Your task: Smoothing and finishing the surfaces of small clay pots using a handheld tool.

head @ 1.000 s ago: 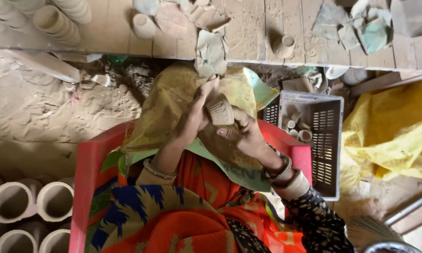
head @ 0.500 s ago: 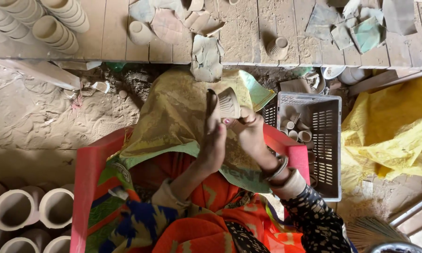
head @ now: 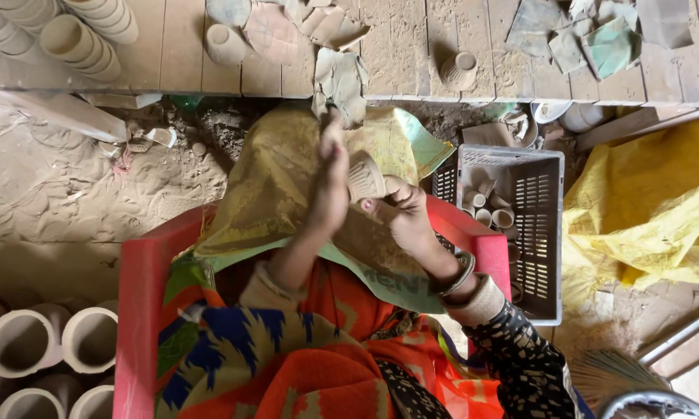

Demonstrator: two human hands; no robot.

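At the bottom of the frame I see my lap in bright orange and blue cloth, seated in a red plastic chair [head: 141, 310]. Just above it, near the centre, my right hand [head: 400, 213] has its grip closed around a small unfired clay cup [head: 364, 177], held tilted over a dusty yellow-green sheet [head: 272, 186] draped across my knees. My left hand [head: 330, 182] is raised edge-on with fingers straight, its palm against the cup's side; that grip is open and flat, not clasping. At lower left stand larger pale clay pots [head: 24, 341]. Right of my hands sits a grey slotted crate [head: 539, 225] holding more small cups, with a yellow tarp [head: 644, 209] beyond it. Along the top runs a wooden plank counter [head: 411, 54] carrying stacked cups [head: 78, 43] at upper left, clay scraps and single cups.
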